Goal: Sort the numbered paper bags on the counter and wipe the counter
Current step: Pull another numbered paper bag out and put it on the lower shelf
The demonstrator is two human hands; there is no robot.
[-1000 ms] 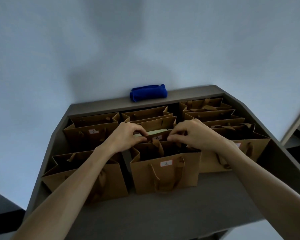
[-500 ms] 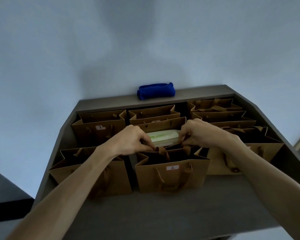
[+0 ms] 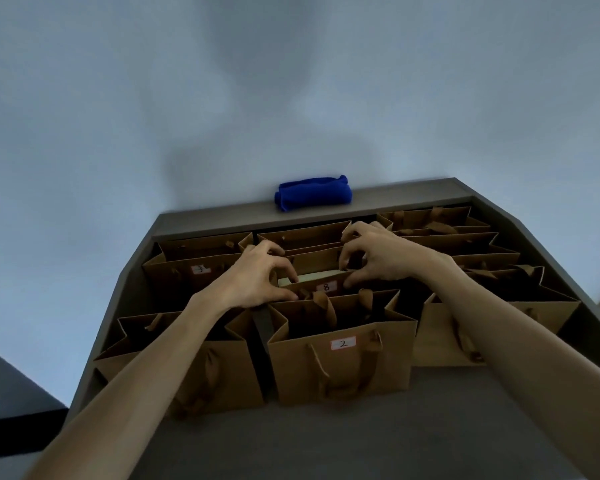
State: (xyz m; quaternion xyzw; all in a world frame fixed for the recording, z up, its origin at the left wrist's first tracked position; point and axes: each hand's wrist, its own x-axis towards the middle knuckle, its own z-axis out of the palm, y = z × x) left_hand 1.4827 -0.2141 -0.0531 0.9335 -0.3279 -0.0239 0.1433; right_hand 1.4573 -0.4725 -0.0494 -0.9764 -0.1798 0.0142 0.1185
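Note:
Several brown paper bags with rope handles stand in rows on a grey counter. The bag labelled 2 is front centre. Right behind it is the bag labelled 8, with a pale box showing inside it. My left hand pinches the left side of the 8 bag's rim. My right hand pinches its right side, fingers curled over the rim. A bag labelled 3 stands at the back left. A rolled blue cloth lies on the counter's back ledge by the wall.
More unlabelled-looking bags fill the right column and the front left. A bare strip of counter runs along the front edge. A pale wall rises behind the counter. The counter's angled sides drop off at left and right.
The view has shifted closer and lower on the bags. Both hands moved slightly back and the bag between them now shows its 8 label; the pale box is mostly covered.

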